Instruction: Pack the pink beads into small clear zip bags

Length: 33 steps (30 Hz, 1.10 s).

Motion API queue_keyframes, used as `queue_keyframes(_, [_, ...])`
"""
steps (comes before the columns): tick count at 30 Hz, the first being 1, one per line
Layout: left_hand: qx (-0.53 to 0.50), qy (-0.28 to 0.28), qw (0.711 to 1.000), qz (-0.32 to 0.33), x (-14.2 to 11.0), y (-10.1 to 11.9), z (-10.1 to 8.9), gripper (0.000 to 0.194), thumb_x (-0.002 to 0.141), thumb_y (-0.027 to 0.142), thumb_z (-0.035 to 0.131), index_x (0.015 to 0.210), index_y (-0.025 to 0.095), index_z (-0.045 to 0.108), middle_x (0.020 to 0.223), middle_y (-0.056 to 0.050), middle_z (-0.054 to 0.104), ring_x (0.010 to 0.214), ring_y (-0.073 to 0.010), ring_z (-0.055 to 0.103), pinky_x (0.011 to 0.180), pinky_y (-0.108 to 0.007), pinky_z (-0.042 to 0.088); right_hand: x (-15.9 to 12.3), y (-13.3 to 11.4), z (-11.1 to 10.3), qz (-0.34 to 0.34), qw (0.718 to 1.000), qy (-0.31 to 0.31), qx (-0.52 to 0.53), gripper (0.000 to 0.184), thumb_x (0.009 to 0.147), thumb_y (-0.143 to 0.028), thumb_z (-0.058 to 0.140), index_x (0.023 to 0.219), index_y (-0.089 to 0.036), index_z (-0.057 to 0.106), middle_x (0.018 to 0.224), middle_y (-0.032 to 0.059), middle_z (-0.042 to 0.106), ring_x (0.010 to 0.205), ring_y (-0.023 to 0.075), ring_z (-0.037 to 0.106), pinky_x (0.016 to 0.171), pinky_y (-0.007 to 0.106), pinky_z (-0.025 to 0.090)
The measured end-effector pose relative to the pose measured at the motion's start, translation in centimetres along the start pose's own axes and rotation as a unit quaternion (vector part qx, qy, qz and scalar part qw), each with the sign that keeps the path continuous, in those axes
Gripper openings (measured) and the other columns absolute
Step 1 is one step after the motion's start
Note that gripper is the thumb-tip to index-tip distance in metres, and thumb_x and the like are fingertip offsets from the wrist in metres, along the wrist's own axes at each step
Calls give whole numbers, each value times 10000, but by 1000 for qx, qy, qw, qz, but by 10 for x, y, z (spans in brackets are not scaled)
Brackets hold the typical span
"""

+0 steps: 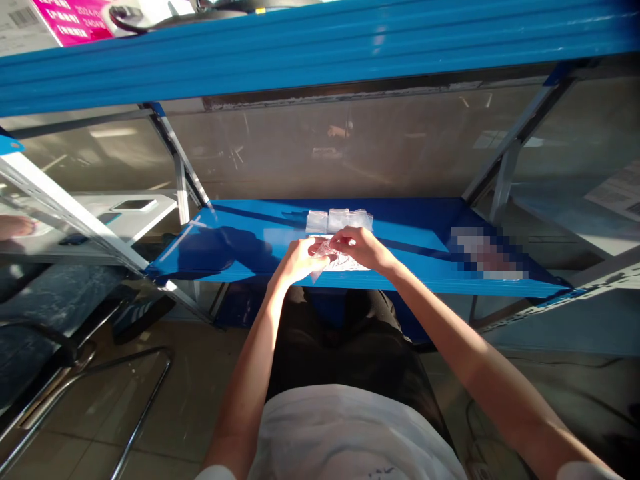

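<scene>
Near the front edge of the blue shelf (420,263), my left hand (301,259) is closed on a small clear plastic bag (320,265). My right hand (361,245) pinches the same bag from the other side, fingers pressed together at its upper part. What the bag contains, if anything, is too small to make out. Beneath my hands lies a bright white, crinkled pile (353,263) that looks like more clear plastic. Just behind it, several flat clear plastic bags (340,219) rest in a row.
A blue upper shelf (320,53) crosses above, carrying a pink and white box (75,23). Metal posts (75,207) frame both sides. On the left stand a white table (145,223) with phones, another person's hand (17,227) and a chair (145,407). A blurred-out patch (490,257) covers the shelf's right.
</scene>
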<state>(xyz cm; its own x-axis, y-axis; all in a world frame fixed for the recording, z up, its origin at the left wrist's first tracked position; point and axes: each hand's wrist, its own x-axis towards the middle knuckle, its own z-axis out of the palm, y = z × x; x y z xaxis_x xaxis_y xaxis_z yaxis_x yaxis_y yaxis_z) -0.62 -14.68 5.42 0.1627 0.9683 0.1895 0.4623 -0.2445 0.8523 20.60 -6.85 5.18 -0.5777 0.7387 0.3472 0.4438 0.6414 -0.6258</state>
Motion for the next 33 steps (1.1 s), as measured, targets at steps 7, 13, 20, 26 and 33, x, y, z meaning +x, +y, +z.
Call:
queue_keyframes(7, [23,2,1000,21,0,0,0,455,868,385,778,1261,158,766,1107,-87,835,1016,-275,788,876,-336,633,-2,10,-8,-6,999,-2,34,230,1000,-295,620,1032,-181,817,1012,87,822,915,232,748,787,309,560])
queue_keyframes(13, [16,3,999,28,2,-7,-1,509,881,476,777,1297,183,764,1228,-109,810,1110,-306,777,987,-409,630,-12,43,-4,40,992,43,-108,144,935,-171,685,936,-169,829,945,97,818,843,232,743,750,293,535])
queue_keyframes(20, [-31,-3,999,28,-3,-1,-1,504,894,416,791,1317,145,749,1277,-114,797,1184,-319,753,1030,-367,604,-14,51,22,32,980,35,-194,168,978,-215,695,999,-189,859,1061,138,772,914,240,728,793,297,538])
queue_keyframes(26, [-42,3,999,18,-1,-3,0,456,891,384,807,1260,120,766,1213,-140,812,1117,-320,769,1011,-384,604,-13,51,26,24,979,13,-200,168,976,-195,698,1013,-191,861,1062,136,769,937,246,724,805,300,541])
queue_keyframes(33, [-25,-1,999,31,2,-9,-1,454,890,374,793,1251,101,755,1217,-143,809,1124,-321,765,1011,-374,599,-7,56,28,17,977,4,-214,145,974,-177,689,961,-172,834,1021,144,750,918,244,704,781,294,522])
